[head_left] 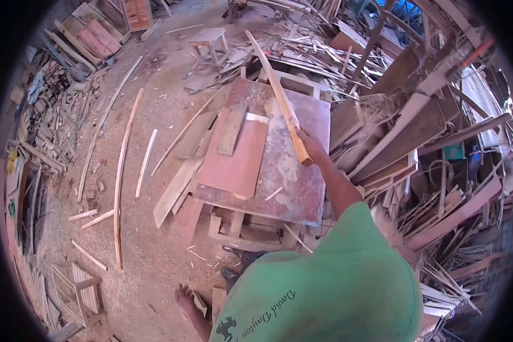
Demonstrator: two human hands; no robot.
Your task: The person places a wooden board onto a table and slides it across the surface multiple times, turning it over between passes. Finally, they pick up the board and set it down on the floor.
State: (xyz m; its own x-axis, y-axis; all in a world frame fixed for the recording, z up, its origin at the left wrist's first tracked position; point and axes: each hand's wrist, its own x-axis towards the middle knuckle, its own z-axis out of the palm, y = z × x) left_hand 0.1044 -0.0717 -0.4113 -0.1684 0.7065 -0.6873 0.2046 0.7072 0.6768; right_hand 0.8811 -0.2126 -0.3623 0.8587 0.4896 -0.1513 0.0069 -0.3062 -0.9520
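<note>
My right hand (312, 145) is closed around the near end of a long wooden plank (284, 102). The plank slants away over the table and tapers toward its far end. Down at the lower left, my left hand (186, 296) hangs low with its fingers spread, holding nothing. Below the plank stands a worn reddish work table (302, 194). On it lie a reddish plywood panel (239, 165), a short grey-brown board (232, 130) and a small wood sliver (273, 194).
Long strips (125, 171) lie on the sawdust-covered floor at left. A small wooden frame (77, 290) stands at lower left, a stool (208, 39) beyond the table. Scrap wood (319, 57) is heaped behind; leaning boards (393, 142) crowd the right side.
</note>
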